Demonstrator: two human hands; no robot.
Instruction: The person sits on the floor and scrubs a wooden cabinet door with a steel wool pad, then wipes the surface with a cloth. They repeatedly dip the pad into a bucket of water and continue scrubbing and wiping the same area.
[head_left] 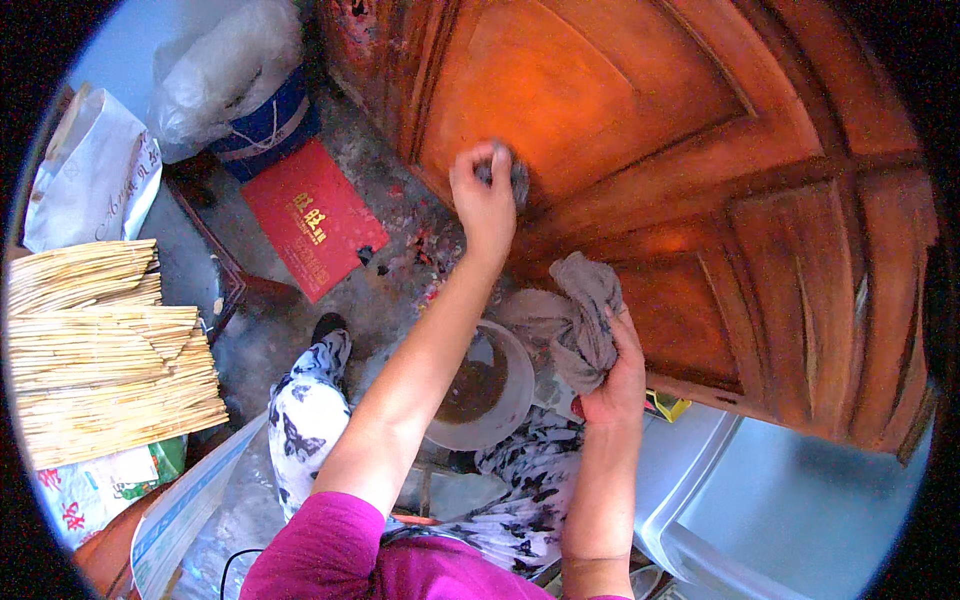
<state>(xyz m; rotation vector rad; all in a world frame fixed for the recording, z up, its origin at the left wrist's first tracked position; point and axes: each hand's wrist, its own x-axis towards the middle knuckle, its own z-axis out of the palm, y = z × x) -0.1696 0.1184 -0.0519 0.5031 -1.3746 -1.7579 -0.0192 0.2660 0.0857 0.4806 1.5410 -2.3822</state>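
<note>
My left hand [485, 195] is closed on a dark grey scouring ball [519, 185], pressed to the lower part of a carved reddish-brown wooden door [540, 95]. Its fingers partly cover the scouring ball. In my right hand [622, 375] is a bunched grey cloth [585, 320], held lower and to the right, in front of the wood panels; a fold of it hangs towards the basin. Between my forearms stands a pale round basin [522, 385] with murky brown water in it, partly hidden by my left forearm.
A red paper sheet [315, 220] lies on the dirty floor beside a blue bucket [265, 125] topped with clear plastic. Bundled straw-coloured sticks [110, 365] and a white bag [95, 175] are at left. A translucent plastic bin [690, 470] stands at lower right.
</note>
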